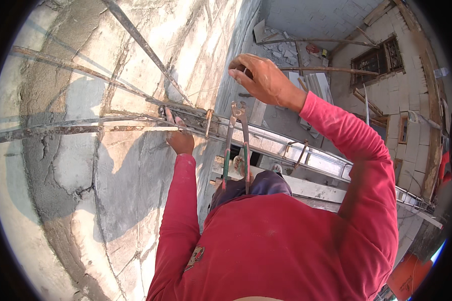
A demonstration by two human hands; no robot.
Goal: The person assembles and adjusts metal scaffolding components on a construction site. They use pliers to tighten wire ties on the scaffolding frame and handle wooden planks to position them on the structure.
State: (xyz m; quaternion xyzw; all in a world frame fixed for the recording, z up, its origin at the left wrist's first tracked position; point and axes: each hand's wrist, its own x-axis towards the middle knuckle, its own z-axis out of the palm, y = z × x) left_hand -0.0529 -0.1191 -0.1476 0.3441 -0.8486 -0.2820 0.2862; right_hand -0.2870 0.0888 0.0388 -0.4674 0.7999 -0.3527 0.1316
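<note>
My left hand [180,139] is at the end of the steel rebar cage, its fingers closed about the thin rebar [135,120] beside the wall. Some of its fingers are hidden by the bars. My right hand [268,83] is raised over the cage with fingers curled in and the thumb near them. A thin wire [206,91] runs from the bars toward it; whether the fingers hold its end is unclear. Long-handled pincers [239,113] with green grips stand upright at my waist, jaws uppermost. A rusty stirrup [209,123] wraps the cage just right of my left hand.
A rough, cracked plaster wall [135,200] rises at my left. Several long bars fan out across it. The cage [321,158] stretches off to the right, above a plank [311,189]. Far below lie rubble [285,50], boards [317,88] and wooden poles [331,70] by a block wall.
</note>
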